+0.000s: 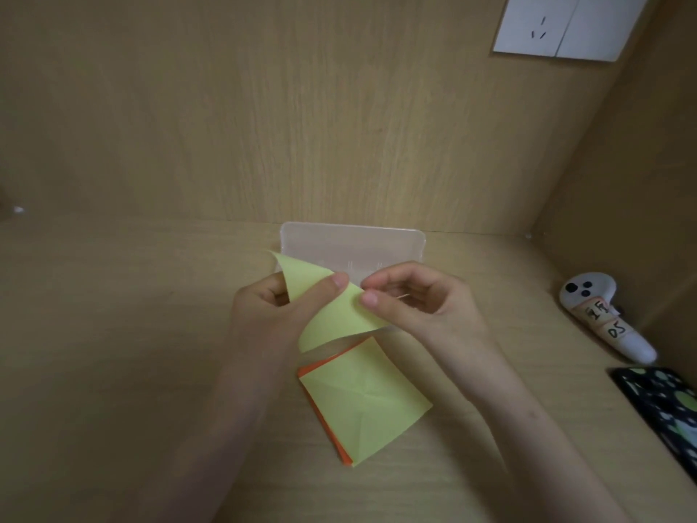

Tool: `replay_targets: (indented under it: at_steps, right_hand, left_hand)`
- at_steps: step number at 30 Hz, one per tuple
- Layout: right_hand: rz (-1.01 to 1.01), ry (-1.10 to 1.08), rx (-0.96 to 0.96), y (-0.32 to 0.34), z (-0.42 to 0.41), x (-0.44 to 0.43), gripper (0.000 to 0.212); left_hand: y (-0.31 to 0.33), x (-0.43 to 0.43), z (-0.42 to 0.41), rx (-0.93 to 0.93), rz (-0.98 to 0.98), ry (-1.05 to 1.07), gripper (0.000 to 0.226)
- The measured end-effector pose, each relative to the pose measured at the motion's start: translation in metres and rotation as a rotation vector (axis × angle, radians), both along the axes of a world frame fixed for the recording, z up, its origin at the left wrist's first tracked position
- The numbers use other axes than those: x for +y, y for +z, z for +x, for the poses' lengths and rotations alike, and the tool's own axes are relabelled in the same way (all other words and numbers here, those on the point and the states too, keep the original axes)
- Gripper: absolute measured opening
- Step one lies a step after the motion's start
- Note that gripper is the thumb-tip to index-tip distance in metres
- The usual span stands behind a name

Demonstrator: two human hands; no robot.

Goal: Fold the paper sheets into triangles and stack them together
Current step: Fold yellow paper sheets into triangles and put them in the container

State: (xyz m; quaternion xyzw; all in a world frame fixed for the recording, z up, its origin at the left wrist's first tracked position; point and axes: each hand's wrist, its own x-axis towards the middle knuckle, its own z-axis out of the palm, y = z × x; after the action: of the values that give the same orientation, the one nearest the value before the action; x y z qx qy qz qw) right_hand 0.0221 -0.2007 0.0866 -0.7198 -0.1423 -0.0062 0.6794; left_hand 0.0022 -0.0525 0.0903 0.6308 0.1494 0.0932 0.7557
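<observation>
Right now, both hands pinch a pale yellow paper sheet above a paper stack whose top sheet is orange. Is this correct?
Not quite. In the head view, the left hand and right hand do pinch the pale yellow paper sheet above the paper stack, but its top sheet is yellow; orange shows only at the edges beneath.
</observation>
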Motion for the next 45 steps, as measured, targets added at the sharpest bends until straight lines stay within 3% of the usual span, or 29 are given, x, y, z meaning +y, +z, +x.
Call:
replay_targets:
  at_steps: [7, 17, 21, 25, 29, 45]
  right_hand:
    - [-0.015, 0.057, 0.016, 0.001, 0.003, 0.007, 0.008]
    - [-0.042, 0.084, 0.054, 0.003, -0.001, 0.003, 0.003]
    - [-0.118, 0.089, 0.020, 0.004, 0.002, 0.000, 0.004]
    - [-0.186, 0.101, -0.012, 0.005, 0.001, 0.000, 0.004]
    - [-0.177, 0.107, 0.001, 0.004, 0.000, 0.000, 0.005]
    - [-0.223, 0.110, 0.026, 0.004, -0.002, -0.003, 0.007]
  left_hand:
    - [-0.001, 0.003, -0.003, 0.018, -0.023, -0.106, 0.011]
    - [-0.005, 0.021, 0.005, -0.069, 0.181, -0.260, 0.012]
    - [-0.001, 0.029, 0.005, -0.144, 0.343, -0.332, 0.028]
    - [0.004, 0.031, 0.007, -0.204, 0.557, -0.359, 0.006]
    - [0.007, 0.028, 0.007, -0.248, 0.713, -0.342, 0.007]
    - [0.013, 0.038, 0.005, -0.108, 0.685, -0.403, 0.003]
